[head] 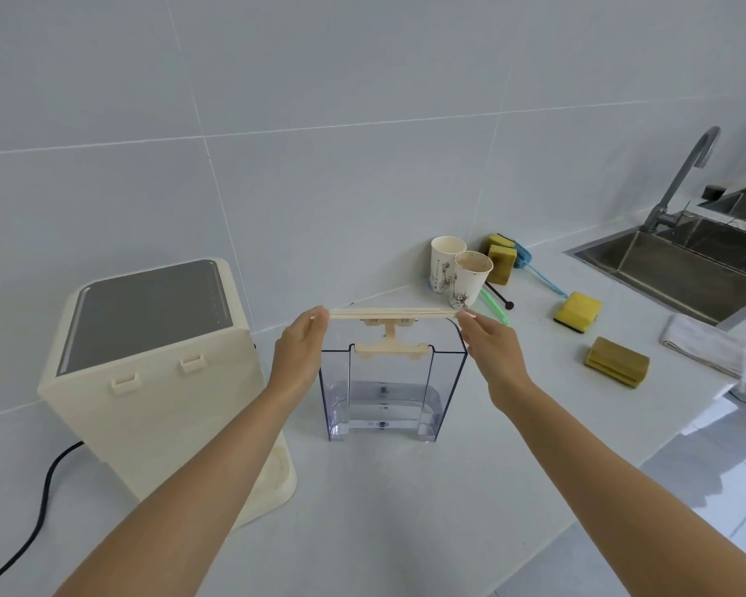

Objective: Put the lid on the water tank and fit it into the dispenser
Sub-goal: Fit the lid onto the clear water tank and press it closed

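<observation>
Both hands, left hand (301,343) and right hand (489,347), pinch the lid (392,313) level above the water tank (390,394).

No readable text showed anywhere. The two paper cups (457,273), just beyond the right hand's fingertips (466,314), carried dark ink-style drawings and a faint vertical line of marks, too small to make out. Low on the clear water tank (390,389), below both hands' fingers, sat a tiny dark mark, also illegible. A column of small dots ran down the dispenser's (156,368) grey top panel, away from the left hand's fingers (315,316); no letters or numbers could be told there.
</observation>
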The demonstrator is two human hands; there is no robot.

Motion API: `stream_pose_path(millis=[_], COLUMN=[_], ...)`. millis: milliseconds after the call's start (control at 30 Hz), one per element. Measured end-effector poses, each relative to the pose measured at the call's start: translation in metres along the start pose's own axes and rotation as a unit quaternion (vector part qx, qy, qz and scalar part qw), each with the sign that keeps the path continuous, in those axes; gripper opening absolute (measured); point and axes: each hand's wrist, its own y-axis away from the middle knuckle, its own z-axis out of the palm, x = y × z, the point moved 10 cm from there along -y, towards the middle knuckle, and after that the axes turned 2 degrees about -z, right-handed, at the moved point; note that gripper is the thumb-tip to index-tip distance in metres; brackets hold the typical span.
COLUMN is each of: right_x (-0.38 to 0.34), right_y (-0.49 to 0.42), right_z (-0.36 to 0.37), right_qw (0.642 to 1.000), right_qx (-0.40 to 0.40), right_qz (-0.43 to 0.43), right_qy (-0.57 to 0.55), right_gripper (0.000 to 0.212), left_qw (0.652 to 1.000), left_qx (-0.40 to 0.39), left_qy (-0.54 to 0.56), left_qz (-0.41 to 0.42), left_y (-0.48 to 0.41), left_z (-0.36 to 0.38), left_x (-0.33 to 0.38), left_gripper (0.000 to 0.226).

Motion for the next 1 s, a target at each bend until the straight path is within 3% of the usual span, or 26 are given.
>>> stream_pose_path(millis=[300,667,800,1000], right_x=[0.024,0.037,0.034,0.007], right_y=[0.011,0.011,-0.003,-0.036], right_z=[0.005,0.007,0.0,0.017], right_qw=[0.999,0.998,0.999,0.995], right_qx=[-0.023,-0.049,-0.049,-0.095], right_qz=[-0.021,-0.026,-0.008,-0.006], right_qy=[-0.006,0.004,-0.005,0.041], right_gripper=[0.042,0.039,0.047,0.06], left_qw=[0.999,0.999,0.989,0.956], left_qx=[-0.04,-0.027,-0.009,-0.017], left_qy=[0.018,0.024,0.095,0.155], left_qz=[-0.015,-0.041,-0.113,-0.249], left_y=[0.013,0.017,0.026,0.053], left_z=[0.008,0.012,0.015,0.044], left_x=[-0.027,-0.034,-0.046,-0.064], left_gripper=[0.037,0.041,0.048,0.085])
